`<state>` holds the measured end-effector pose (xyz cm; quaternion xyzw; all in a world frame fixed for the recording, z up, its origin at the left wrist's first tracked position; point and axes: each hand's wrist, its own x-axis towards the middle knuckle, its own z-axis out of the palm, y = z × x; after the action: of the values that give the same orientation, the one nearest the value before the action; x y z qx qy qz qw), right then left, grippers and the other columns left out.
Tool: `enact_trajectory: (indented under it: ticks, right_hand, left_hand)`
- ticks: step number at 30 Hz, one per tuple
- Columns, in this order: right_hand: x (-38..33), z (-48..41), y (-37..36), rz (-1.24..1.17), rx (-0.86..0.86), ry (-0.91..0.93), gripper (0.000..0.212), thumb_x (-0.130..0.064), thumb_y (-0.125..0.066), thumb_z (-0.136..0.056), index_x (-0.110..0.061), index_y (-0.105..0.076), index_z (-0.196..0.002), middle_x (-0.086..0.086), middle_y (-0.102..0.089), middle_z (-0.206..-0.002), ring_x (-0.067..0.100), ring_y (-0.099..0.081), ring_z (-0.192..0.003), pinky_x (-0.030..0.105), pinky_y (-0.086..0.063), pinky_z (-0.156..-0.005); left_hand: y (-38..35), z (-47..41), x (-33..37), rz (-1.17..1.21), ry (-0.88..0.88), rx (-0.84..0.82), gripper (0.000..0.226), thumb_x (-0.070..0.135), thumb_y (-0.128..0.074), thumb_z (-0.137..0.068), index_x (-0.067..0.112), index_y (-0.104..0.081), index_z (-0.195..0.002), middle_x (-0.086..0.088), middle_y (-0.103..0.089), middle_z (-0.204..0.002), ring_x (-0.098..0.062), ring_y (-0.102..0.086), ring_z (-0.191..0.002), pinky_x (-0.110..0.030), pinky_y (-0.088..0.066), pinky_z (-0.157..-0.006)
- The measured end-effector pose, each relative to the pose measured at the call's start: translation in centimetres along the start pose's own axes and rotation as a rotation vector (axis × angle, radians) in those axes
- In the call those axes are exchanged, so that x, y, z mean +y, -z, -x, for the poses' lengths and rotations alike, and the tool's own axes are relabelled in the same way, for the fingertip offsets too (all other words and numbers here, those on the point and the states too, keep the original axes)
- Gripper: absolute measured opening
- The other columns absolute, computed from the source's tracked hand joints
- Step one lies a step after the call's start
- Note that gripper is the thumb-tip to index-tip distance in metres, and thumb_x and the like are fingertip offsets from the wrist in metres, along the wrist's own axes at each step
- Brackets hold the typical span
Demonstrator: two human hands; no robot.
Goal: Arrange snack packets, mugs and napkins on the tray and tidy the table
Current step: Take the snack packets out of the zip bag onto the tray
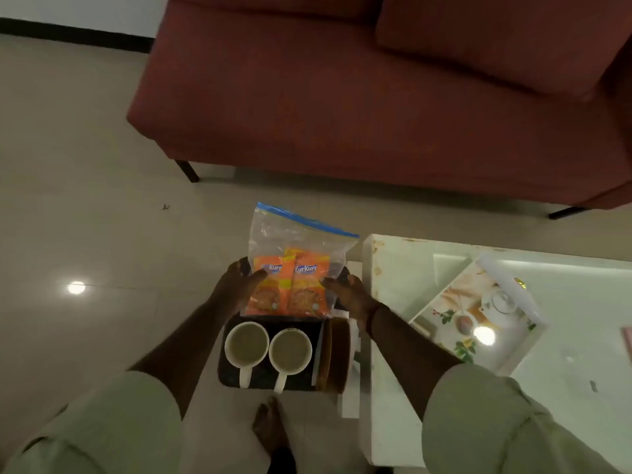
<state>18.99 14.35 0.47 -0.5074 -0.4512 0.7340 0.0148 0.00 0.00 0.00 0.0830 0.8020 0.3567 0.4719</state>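
I hold a dark tray (pixel 260 378) above the floor, just left of the white table. My left hand (pixel 239 283) grips its far left corner and my right hand (pixel 349 292) its far right corner. Both thumbs press against a clear zip bag (pixel 294 234) with a blue seal. The bag stands at the tray's far end and holds two orange snack packets (pixel 290 292). Two white mugs (pixel 246 343) (pixel 290 352) sit side by side at the near end, handles toward me. Brown napkins (pixel 333 357) stand on edge along the tray's right side.
The white table (pixel 581 371) fills the right side, with a white floral-printed tray (pixel 478 313) lying at an angle on it. A red sofa (pixel 376 97) stands across the back. Pale tiled floor spreads to the left. My bare foot (pixel 268 425) shows below the tray.
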Motion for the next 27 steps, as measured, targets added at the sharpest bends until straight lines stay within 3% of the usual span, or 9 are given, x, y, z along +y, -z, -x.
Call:
enact_trajectory:
  ticks: [2, 5, 6, 9, 11, 14, 19, 22, 27]
  right_hand:
    - [0.7, -1.3, -0.2, -0.006, 0.003, 0.01, 0.052, -0.009, -0.068, -0.09, -0.009, -0.047, -0.137, 0.013, -0.062, -0.131, 0.031, -0.062, -0.118, 0.049, -0.054, -0.095]
    - [1.2, -2.3, -0.5, -0.058, -0.008, -0.003, 0.05, -0.007, -0.07, -0.088, -0.017, -0.045, -0.13, 0.002, -0.063, -0.12, 0.014, -0.065, -0.098, 0.028, -0.059, -0.065]
    - [1.4, -2.6, -0.6, -0.08, 0.001, -0.013, 0.051, -0.005, -0.07, -0.087, -0.018, -0.044, -0.129, 0.001, -0.062, -0.118, 0.014, -0.065, -0.097, 0.026, -0.059, -0.063]
    - [1.5, -3.1, -1.0, -0.079, 0.011, -0.054, 0.038, -0.002, -0.071, -0.086, -0.022, -0.051, -0.113, 0.005, -0.062, -0.119, 0.028, -0.063, -0.11, 0.046, -0.057, -0.086]
    - [1.4, -3.1, -0.9, -0.052, 0.049, -0.057, 0.038, -0.001, -0.071, -0.086, -0.015, -0.054, -0.117, 0.009, -0.062, -0.125, 0.032, -0.063, -0.113, 0.053, -0.053, -0.094]
    - [0.8, -2.2, -0.7, -0.045, 0.104, 0.0, 0.046, 0.0, -0.07, -0.085, -0.01, -0.053, -0.127, 0.012, -0.063, -0.128, 0.028, -0.064, -0.11, 0.044, -0.057, -0.087]
    - [-2.5, 2.3, 0.7, -0.091, 0.161, 0.142, 0.033, 0.001, -0.068, -0.087, -0.018, -0.059, -0.112, 0.004, -0.069, -0.113, 0.028, -0.065, -0.112, 0.04, -0.058, -0.084]
    - [-5.7, 7.7, 2.0, -0.105, 0.081, 0.253, 0.037, 0.001, -0.064, -0.088, -0.021, -0.06, -0.118, 0.001, -0.071, -0.113, 0.025, -0.066, -0.112, 0.031, -0.059, -0.078]
    - [-9.0, 19.9, 5.8, -0.157, -0.148, 0.311, 0.047, -0.002, -0.064, -0.087, -0.007, -0.055, -0.133, 0.017, -0.066, -0.127, 0.035, -0.063, -0.117, 0.05, -0.054, -0.094]
  left_hand:
    - [-0.9, -1.4, -1.0, 0.154, 0.008, -0.024, 0.058, 0.023, -0.075, -0.081, 0.008, -0.05, -0.131, -0.017, -0.063, -0.126, -0.036, -0.064, -0.109, -0.057, -0.05, -0.096]
    - [-1.6, -2.6, -2.2, 0.194, 0.016, -0.004, 0.066, 0.011, -0.076, -0.081, 0.012, -0.041, -0.137, -0.014, -0.06, -0.128, -0.036, -0.062, -0.112, -0.058, -0.052, -0.092]
    - [-1.7, -2.8, -2.3, 0.179, 0.008, -0.003, 0.069, 0.012, -0.078, -0.078, 0.013, -0.041, -0.137, -0.013, -0.06, -0.127, -0.034, -0.062, -0.111, -0.056, -0.053, -0.092]
    - [-1.3, -2.9, -2.4, 0.089, 0.015, 0.003, 0.077, 0.021, -0.084, -0.063, 0.016, -0.049, -0.131, -0.009, -0.066, -0.116, -0.029, -0.065, -0.1, -0.047, -0.056, -0.087]
    - [-1.2, -2.1, -1.5, -0.01, 0.006, 0.116, 0.059, 0.022, -0.079, -0.063, 0.016, -0.062, -0.119, -0.01, -0.071, -0.106, -0.027, -0.067, -0.091, -0.036, -0.056, -0.077]
    - [-1.1, 0.1, 0.7, 0.045, -0.073, 0.228, 0.04, 0.028, -0.073, -0.06, 0.018, -0.071, -0.099, -0.005, -0.074, -0.091, -0.025, -0.071, -0.084, -0.034, -0.058, -0.069]
    - [-0.4, 5.2, 5.1, 0.077, -0.241, 0.253, 0.024, 0.023, -0.076, -0.073, 0.016, -0.069, -0.095, -0.002, -0.074, -0.088, -0.021, -0.072, -0.081, -0.043, -0.061, -0.072]
    - [-0.2, 9.6, 7.8, 0.083, -0.325, 0.268, 0.028, 0.026, -0.076, -0.071, 0.015, -0.068, -0.095, -0.002, -0.073, -0.087, -0.018, -0.071, -0.078, -0.039, -0.061, -0.067]
    - [-1.6, 19.7, 10.8, 0.111, -0.448, 0.227, 0.021, 0.028, -0.079, -0.079, 0.02, -0.067, -0.094, 0.009, -0.071, -0.079, 0.006, -0.067, -0.068, -0.011, -0.051, -0.053]
